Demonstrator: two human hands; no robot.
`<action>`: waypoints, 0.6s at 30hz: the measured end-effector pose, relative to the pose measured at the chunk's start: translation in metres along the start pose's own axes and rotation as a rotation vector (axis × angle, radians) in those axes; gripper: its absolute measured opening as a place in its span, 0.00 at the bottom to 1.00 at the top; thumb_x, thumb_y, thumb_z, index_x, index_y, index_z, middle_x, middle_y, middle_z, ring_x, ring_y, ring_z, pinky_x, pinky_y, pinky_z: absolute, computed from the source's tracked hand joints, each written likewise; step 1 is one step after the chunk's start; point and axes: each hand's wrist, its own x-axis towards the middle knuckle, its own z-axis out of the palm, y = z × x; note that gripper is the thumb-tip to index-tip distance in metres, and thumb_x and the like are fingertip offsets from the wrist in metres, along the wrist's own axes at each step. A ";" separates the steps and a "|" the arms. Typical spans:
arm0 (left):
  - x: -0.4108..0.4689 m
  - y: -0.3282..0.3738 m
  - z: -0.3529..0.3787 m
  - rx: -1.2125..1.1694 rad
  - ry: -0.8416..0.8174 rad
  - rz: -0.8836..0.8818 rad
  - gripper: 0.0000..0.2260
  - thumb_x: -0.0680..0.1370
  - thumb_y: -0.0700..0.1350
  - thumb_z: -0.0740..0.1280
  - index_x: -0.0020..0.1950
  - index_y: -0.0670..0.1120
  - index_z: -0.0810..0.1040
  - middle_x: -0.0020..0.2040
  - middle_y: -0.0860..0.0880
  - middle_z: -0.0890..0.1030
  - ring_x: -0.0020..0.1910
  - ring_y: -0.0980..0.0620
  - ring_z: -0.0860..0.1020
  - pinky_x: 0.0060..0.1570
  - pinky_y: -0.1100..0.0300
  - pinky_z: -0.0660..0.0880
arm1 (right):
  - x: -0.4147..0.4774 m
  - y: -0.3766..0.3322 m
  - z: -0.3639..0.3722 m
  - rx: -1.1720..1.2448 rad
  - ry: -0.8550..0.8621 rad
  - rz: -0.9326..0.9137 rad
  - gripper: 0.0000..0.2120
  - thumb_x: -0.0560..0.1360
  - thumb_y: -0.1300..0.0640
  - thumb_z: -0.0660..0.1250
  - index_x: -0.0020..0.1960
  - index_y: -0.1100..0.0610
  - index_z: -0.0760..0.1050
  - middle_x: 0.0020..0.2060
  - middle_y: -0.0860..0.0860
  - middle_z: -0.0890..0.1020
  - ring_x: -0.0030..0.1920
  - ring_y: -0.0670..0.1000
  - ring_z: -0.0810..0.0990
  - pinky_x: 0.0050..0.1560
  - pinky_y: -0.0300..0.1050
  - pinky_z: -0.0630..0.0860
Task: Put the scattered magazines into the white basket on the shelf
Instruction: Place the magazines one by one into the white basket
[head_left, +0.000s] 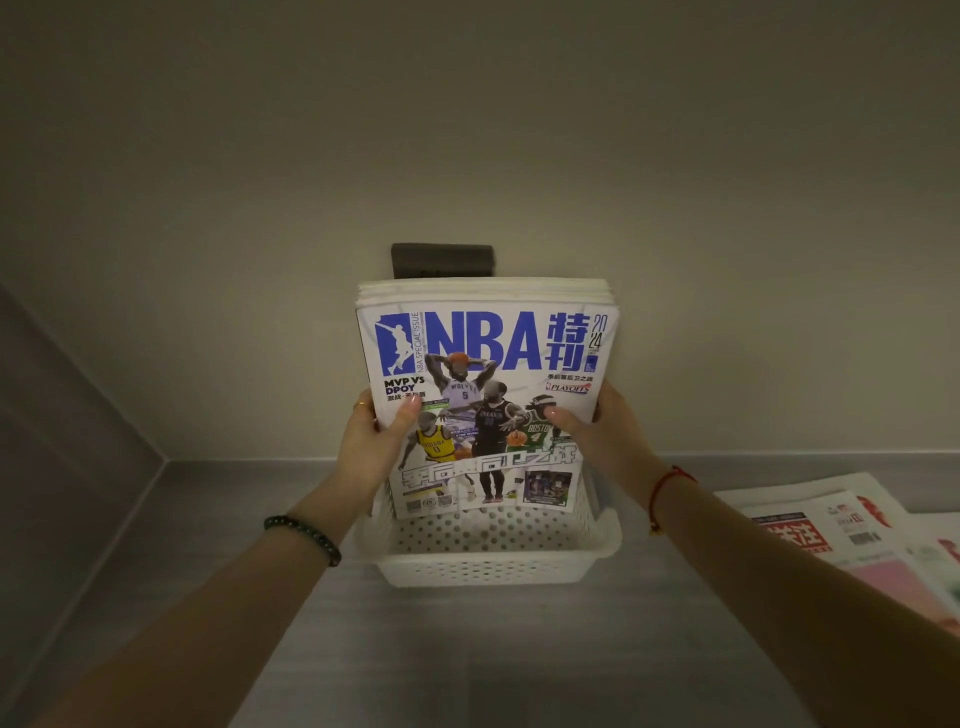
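Note:
A stack of magazines (483, 353), with a blue and white NBA cover in front, stands upright in the white perforated basket (483, 569) on the grey shelf (467, 649). Its lower edge dips inside the basket. My left hand (376, 441) grips the stack's left edge, thumb on the cover. On the opposite edge my right hand (597, 423) holds it the same way. Several more magazines (852, 535) lie flat on the shelf at the right.
A dark wall plate (441, 261) is behind the stack on the beige back wall. The shelf's left side wall (67, 447) is grey. I wear a dark bead bracelet on the left wrist and a red string on the right.

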 end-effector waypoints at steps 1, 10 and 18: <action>-0.002 0.000 0.001 0.006 0.043 -0.007 0.23 0.74 0.47 0.66 0.67 0.44 0.65 0.63 0.43 0.76 0.59 0.43 0.76 0.58 0.44 0.74 | -0.001 -0.001 -0.002 -0.018 -0.022 0.009 0.19 0.70 0.60 0.69 0.60 0.56 0.70 0.48 0.47 0.78 0.42 0.44 0.77 0.31 0.29 0.71; -0.087 -0.004 0.044 -0.032 0.219 0.307 0.08 0.75 0.41 0.66 0.46 0.52 0.69 0.39 0.54 0.74 0.39 0.61 0.76 0.32 0.77 0.72 | -0.070 0.047 -0.086 -0.164 0.066 0.097 0.25 0.70 0.64 0.69 0.65 0.57 0.66 0.55 0.55 0.74 0.55 0.54 0.73 0.56 0.49 0.73; -0.162 -0.047 0.168 -0.032 -0.255 -0.082 0.03 0.76 0.41 0.63 0.46 0.47 0.76 0.40 0.50 0.78 0.42 0.51 0.75 0.46 0.59 0.74 | -0.151 0.109 -0.228 -0.531 0.051 0.286 0.28 0.72 0.59 0.66 0.69 0.54 0.59 0.63 0.57 0.71 0.57 0.55 0.73 0.55 0.50 0.75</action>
